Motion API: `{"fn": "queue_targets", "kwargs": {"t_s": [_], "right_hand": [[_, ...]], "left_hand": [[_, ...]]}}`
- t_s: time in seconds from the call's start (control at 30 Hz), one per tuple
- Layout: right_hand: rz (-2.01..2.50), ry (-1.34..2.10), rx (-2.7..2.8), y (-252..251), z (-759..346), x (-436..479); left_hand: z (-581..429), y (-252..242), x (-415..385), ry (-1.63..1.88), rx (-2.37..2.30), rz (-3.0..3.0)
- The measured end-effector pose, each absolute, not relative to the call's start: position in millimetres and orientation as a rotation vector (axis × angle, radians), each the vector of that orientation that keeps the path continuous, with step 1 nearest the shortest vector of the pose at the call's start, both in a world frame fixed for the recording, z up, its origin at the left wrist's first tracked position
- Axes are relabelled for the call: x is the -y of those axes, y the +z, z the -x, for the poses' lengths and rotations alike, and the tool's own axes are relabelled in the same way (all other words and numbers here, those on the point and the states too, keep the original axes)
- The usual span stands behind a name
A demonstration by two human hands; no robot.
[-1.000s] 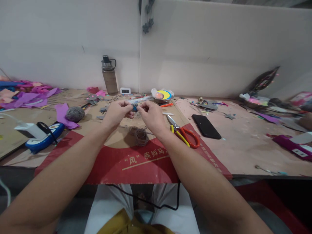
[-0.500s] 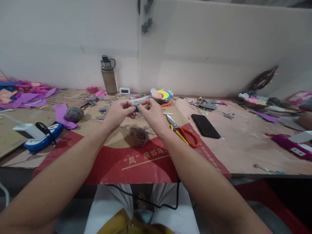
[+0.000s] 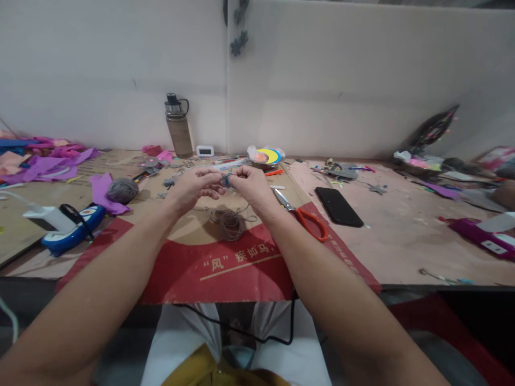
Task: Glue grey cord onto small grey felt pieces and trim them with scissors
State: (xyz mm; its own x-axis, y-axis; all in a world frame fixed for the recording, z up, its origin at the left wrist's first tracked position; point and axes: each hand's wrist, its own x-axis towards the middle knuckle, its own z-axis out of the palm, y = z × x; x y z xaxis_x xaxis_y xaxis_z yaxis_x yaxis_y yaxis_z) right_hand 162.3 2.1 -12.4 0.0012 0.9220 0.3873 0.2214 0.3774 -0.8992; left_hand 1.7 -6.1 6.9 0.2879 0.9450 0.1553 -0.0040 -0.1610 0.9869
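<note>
Drawn closer, left hand and right hand pinch one maybe-blue piece

Two hands: a left hand and a right hand, with one blue piece pinched between them. One bottle, one clock, one phone, one pair of scissors. One yarn ball, one thread tangle. Grey stars on the table: perhaps three, too small to be sure.

A craft workshop: the counter holds felt scraps, yarn, scissors and white partition boards behind.
</note>
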Motion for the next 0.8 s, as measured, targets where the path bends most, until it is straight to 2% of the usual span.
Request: {"fn": "queue_targets", "kwargs": {"t_s": [0.33, 0.8], "right_hand": [[1.124, 0.556, 1.699, -6.1, -158.2, 12.1], [1.058, 0.707, 1.555, -12.3, -152.1, 4.9]], "left_hand": [[-0.5, -0.7, 0.8, 1.195, -1.087, -1.619], [-5.9, 0.6, 2.8, 1.334, -1.101, -1.491]]}}
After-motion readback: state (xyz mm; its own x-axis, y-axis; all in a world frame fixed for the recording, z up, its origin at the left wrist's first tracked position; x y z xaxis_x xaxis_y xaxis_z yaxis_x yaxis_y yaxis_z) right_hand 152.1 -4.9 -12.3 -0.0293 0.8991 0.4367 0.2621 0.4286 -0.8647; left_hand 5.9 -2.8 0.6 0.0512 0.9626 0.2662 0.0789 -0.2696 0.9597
